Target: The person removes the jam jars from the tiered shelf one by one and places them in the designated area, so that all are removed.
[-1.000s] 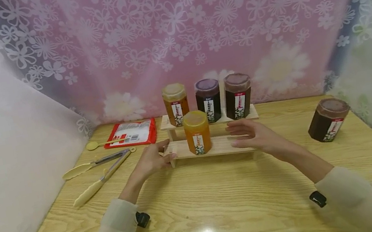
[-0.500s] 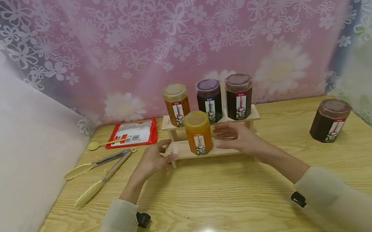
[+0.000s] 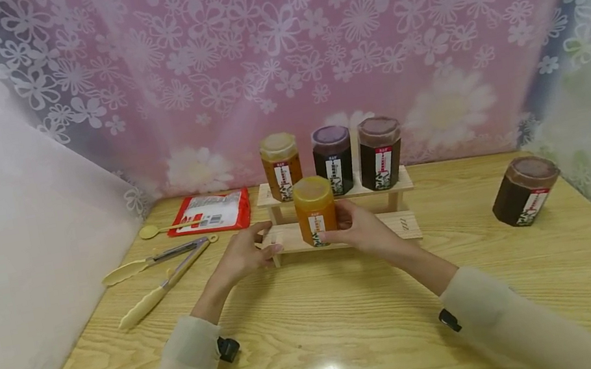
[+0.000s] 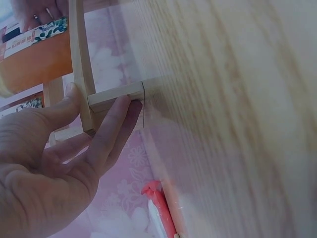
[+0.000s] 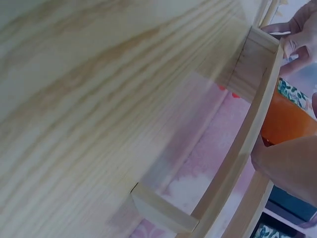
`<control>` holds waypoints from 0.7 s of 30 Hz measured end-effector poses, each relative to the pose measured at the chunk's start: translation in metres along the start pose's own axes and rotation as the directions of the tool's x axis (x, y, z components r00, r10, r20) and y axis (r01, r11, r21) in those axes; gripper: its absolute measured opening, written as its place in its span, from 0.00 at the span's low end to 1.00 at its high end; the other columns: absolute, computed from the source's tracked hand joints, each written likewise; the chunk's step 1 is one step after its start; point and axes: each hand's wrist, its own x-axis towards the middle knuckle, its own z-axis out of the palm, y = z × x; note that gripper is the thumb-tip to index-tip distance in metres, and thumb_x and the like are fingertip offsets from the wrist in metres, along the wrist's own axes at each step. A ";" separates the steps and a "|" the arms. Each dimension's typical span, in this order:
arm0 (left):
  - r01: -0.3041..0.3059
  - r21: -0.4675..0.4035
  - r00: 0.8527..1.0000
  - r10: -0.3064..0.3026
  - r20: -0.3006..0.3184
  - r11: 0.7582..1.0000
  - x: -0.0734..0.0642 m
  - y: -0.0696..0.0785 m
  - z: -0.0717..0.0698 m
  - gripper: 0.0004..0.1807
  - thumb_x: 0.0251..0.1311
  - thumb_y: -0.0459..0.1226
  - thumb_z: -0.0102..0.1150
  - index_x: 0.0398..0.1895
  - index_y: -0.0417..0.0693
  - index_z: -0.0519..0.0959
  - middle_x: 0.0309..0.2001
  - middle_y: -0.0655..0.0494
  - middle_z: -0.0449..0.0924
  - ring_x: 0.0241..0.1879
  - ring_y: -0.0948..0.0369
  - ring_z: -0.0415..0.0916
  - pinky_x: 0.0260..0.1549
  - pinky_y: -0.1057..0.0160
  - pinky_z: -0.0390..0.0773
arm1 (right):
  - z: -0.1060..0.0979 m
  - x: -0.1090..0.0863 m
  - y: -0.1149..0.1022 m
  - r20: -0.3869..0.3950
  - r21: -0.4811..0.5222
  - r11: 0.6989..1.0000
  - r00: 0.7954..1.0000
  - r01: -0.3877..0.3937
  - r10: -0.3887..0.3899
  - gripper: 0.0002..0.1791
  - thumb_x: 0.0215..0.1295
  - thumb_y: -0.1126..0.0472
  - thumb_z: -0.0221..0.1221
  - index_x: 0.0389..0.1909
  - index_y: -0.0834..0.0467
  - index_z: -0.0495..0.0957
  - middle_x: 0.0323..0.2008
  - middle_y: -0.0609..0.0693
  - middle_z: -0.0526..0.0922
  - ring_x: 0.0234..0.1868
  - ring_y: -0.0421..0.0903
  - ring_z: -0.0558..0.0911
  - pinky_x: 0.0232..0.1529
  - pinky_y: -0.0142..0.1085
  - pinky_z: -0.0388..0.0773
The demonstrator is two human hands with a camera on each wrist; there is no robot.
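A two-tier wooden rack [image 3: 392,228] stands on the table. On its lower board is a hexagonal jar of orange jam [image 3: 315,207] with a yellow lid. My right hand [image 3: 365,228] grips this jar from the right, thumb across the front and fingers behind it. At the rack's left end my left hand [image 3: 242,252] holds the lower tier. In the left wrist view, the left thumb lies on the board and the fingers [image 4: 116,116] reach along the leg. Behind, the upper board carries an amber jar [image 3: 282,170], a purple-lidded dark jar [image 3: 333,161] and a brown-lidded dark jar [image 3: 381,155].
Another brown-lidded dark jar [image 3: 525,191] stands on the table at the right. To the left lie yellow-tipped tongs [image 3: 170,279], a yellow spoon [image 3: 148,232] and a red and white packet [image 3: 211,212]. A floral curtain [image 3: 272,50] hangs behind the rack.
My right hand has moved left from the right part of the rack and closed around the orange jar. The left hand stays at the rack's left end.
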 end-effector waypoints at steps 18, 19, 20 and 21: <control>0.006 -0.023 1.000 -0.006 0.005 1.000 -0.002 0.003 0.000 0.34 0.68 0.35 0.68 0.74 0.38 0.69 0.59 0.29 0.78 0.38 0.52 0.87 0.36 0.56 0.89 | 0.024 0.009 -0.008 -0.208 -0.143 0.985 0.976 -0.096 0.065 0.44 0.59 0.49 0.76 0.71 0.60 0.67 0.62 0.59 0.80 0.62 0.57 0.80 0.64 0.54 0.77; 0.007 -0.027 1.000 -0.007 0.006 1.000 -0.002 0.003 0.000 0.34 0.68 0.35 0.68 0.74 0.38 0.69 0.59 0.30 0.78 0.38 0.52 0.87 0.36 0.56 0.89 | 0.025 0.010 -0.008 -0.217 -0.155 0.982 0.974 -0.104 0.069 0.44 0.59 0.48 0.76 0.71 0.60 0.67 0.62 0.59 0.80 0.62 0.57 0.80 0.64 0.54 0.77; 0.009 -0.031 1.000 -0.009 0.007 0.999 -0.002 0.003 0.000 0.34 0.68 0.35 0.68 0.75 0.38 0.69 0.58 0.30 0.78 0.38 0.52 0.87 0.36 0.56 0.89 | 0.026 0.010 -0.008 -0.225 -0.167 0.980 0.972 -0.110 0.071 0.44 0.59 0.48 0.76 0.71 0.60 0.67 0.62 0.59 0.80 0.61 0.57 0.80 0.64 0.54 0.78; 0.013 -0.035 1.000 -0.012 0.008 0.999 -0.002 0.004 0.000 0.34 0.68 0.35 0.68 0.75 0.38 0.69 0.58 0.30 0.78 0.39 0.52 0.87 0.37 0.55 0.89 | 0.026 0.010 -0.008 -0.232 -0.181 0.977 0.970 -0.115 0.072 0.44 0.59 0.47 0.76 0.71 0.60 0.68 0.61 0.58 0.80 0.61 0.57 0.80 0.64 0.53 0.78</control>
